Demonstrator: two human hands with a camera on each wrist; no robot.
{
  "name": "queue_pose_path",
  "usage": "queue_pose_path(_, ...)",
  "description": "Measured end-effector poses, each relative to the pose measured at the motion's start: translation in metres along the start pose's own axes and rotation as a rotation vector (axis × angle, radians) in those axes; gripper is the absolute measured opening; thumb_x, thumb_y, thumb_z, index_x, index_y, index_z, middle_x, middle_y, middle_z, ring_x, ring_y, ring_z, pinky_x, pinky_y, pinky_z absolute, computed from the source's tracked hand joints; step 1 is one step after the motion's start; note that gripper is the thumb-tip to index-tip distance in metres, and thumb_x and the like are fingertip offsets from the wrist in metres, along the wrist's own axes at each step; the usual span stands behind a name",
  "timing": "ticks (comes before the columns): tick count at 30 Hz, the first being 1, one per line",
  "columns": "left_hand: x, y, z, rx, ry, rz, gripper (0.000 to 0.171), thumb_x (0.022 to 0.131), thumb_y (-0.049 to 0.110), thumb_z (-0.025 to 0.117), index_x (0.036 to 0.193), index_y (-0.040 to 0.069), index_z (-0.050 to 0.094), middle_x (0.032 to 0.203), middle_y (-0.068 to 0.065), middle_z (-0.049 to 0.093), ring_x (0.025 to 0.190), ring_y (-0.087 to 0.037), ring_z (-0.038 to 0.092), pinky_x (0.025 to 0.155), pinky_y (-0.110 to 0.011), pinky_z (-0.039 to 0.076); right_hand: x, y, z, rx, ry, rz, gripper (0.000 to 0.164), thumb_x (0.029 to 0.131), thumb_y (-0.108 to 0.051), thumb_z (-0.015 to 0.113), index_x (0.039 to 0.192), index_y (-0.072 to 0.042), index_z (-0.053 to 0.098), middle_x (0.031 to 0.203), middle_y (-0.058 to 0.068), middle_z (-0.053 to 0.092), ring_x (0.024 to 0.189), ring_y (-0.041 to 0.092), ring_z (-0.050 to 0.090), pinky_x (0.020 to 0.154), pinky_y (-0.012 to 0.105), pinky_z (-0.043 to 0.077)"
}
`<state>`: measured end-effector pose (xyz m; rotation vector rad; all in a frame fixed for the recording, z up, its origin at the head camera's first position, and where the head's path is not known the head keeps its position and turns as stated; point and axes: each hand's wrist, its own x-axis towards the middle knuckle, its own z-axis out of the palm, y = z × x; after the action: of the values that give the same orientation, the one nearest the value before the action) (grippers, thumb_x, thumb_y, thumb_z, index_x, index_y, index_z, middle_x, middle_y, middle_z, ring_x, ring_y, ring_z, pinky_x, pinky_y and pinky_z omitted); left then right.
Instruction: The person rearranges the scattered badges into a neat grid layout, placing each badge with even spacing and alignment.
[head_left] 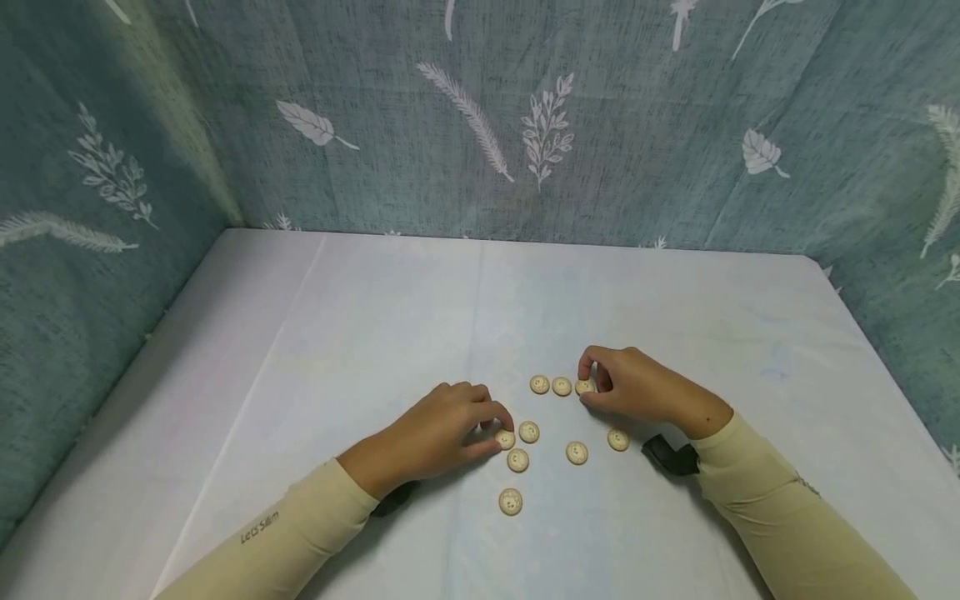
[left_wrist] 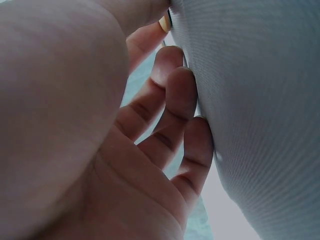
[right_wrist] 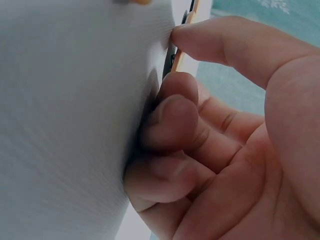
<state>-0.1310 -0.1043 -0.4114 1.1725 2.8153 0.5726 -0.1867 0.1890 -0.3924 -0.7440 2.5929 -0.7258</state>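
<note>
Round wooden buttons lie flat on the white tabletop. My left hand [head_left: 450,425] pinches one button [head_left: 506,440] at its edges between thumb and forefinger. In the left wrist view a sliver of that button [left_wrist: 164,23] shows beside the thumb, and the other fingers are bent close to the cloth. My right hand [head_left: 630,385] holds another button [head_left: 584,387] by its rim, at the right end of a short row with two more buttons [head_left: 539,384] [head_left: 562,386]. The right wrist view shows the button [right_wrist: 180,59] edge-on at the fingertips.
Near my left hand lie two buttons [head_left: 528,432] [head_left: 517,460], with another button [head_left: 511,502] closer to me. Two further buttons [head_left: 577,452] [head_left: 618,439] are below my right hand. Leaf-patterned green cloth [head_left: 480,125] stands behind the white table [head_left: 360,300] and along its sides.
</note>
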Motion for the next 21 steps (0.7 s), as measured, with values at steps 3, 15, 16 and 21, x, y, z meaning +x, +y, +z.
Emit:
queue_pose_path(3,-0.0004,-0.0001,-0.0018,0.003,-0.001,-0.001,0.018,0.089,0.031,0.075,0.106,0.027,0.073,0.085,0.012,0.058,0.077,-0.004,0.048,0.074,-0.028,0.041,0.0008,-0.0005,-0.0012,0.002,-0.005,0.007,0.018,0.090,-0.013,0.073,0.100,-0.009,0.058,0.069,-0.002,0.053,0.061,0.009,0.046,0.056,0.024,0.040)
queue_pose_path(15,-0.0009,0.0002,0.0002,-0.004,-0.011,-0.013,0.018,0.088,0.032,0.076,0.106,0.028,0.073,0.084,0.012,0.057,0.077,-0.004,0.048,0.074,-0.026,0.039,0.0003,0.0011,0.0012,0.017,-0.002,0.014,0.019,0.089,-0.011,0.073,0.100,-0.009,0.058,0.068,-0.002,0.053,0.060,0.010,0.046,0.055,0.024,0.040)
queue_pose_path(16,-0.0009,0.0001,0.0004,-0.002,-0.008,-0.012,0.018,0.088,0.031,0.076,0.106,0.028,0.073,0.085,0.012,0.057,0.077,-0.004,0.048,0.074,-0.027,0.039,0.0004,0.0013,0.0012,0.013,0.001,0.013,0.019,0.089,-0.011,0.073,0.100,-0.009,0.058,0.068,-0.002,0.053,0.060,0.010,0.046,0.055,0.024,0.040)
queue_pose_path(21,0.0000,0.0002,0.0006,0.000,0.002,-0.006,0.019,0.088,0.032,0.076,0.107,0.027,0.073,0.085,0.012,0.057,0.078,-0.005,0.048,0.074,-0.027,0.039,0.0000,0.0025,0.0000,0.013,0.004,0.000,0.020,0.089,-0.011,0.073,0.101,-0.010,0.058,0.067,-0.002,0.053,0.059,0.009,0.046,0.054,0.024,0.039)
